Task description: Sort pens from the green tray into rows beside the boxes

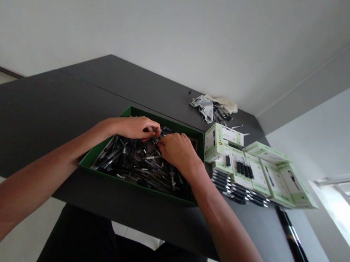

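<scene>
A green tray (94, 155) full of loose black and clear pens (147, 170) lies in front of me on the dark table. Both hands are over its far half, close together. My left hand (139, 127) has its fingers curled with the tips pinched around small pen parts that I cannot make out clearly. Just right of it, my right hand (179, 149) is also closed, its thumb and fingertips at the same spot. What the right fingers hold is mostly hidden by the hand.
Right of the tray stand light green and white pen boxes (215, 145), with stacked pens (234, 190) in front. More long pens (296, 241) lie at the table's right. Behind are a grey cloth (205, 107), a cream cloth (226, 104) and a pile of pens. A wall borders the table's back.
</scene>
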A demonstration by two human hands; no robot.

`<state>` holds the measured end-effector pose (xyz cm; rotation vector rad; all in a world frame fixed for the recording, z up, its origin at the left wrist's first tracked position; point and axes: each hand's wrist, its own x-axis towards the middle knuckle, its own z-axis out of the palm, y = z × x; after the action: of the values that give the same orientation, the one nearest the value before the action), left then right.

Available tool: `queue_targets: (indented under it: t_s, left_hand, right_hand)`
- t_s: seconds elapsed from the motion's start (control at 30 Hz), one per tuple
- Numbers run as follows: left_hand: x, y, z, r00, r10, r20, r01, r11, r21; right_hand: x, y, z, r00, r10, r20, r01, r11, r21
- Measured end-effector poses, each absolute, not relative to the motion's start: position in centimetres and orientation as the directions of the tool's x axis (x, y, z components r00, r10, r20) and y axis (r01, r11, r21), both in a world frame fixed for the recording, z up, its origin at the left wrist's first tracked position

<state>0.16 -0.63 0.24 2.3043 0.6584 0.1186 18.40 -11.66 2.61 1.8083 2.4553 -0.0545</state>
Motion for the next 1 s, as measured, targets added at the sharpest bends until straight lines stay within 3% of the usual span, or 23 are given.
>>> queue_targets:
  t_s: [0.7, 1.0]
  left_hand:
    - [0.1, -0.5, 0.2, 0.892, 0.447, -0.069, 0.388, -0.679, 0.623]
    - [0.2, -0.5, 0.2, 0.891, 0.45, -0.066, 0.388, -0.675, 0.628]
  right_hand:
    - [18.5, -11.6, 3.4, -0.312, 0.93, -0.193, 0.947, 0.321, 0.02]
    - [18.5, -11.5, 3.2, -0.331, 0.93, -0.16, 0.943, 0.334, -0.012]
